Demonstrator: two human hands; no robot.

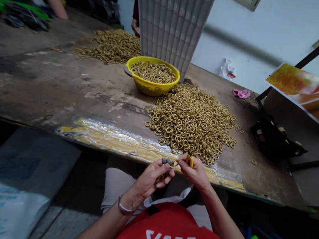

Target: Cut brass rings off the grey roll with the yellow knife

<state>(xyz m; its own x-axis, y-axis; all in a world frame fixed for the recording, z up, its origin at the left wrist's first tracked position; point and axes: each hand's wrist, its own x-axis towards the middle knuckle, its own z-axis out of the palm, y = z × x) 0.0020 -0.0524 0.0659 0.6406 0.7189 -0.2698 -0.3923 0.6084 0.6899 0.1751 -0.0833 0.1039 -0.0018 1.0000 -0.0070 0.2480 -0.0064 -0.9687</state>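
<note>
My left hand (150,177) is closed around several gold-coloured rings (159,179) in its curled fingers, above my lap at the table's front edge. A grey wrap (166,161) covers one of its fingertips. Between the two hands, one gold-coloured ring (174,163) is held at the fingertips. My right hand (196,174) pinches at that ring and also grips a small yellow tool (190,161) with a dark end; its exact kind is unclear. Just beyond the hands spreads a large pile of gold-coloured rings (194,120) on the worn table (64,88).
A yellow basin (153,88) full of rings stands behind the pile, before a tall grey ribbed panel (174,20). Another ring heap (116,46) lies back left, near another person's hand (136,27). At right are a black bag (276,137) and a pink cloth (241,93).
</note>
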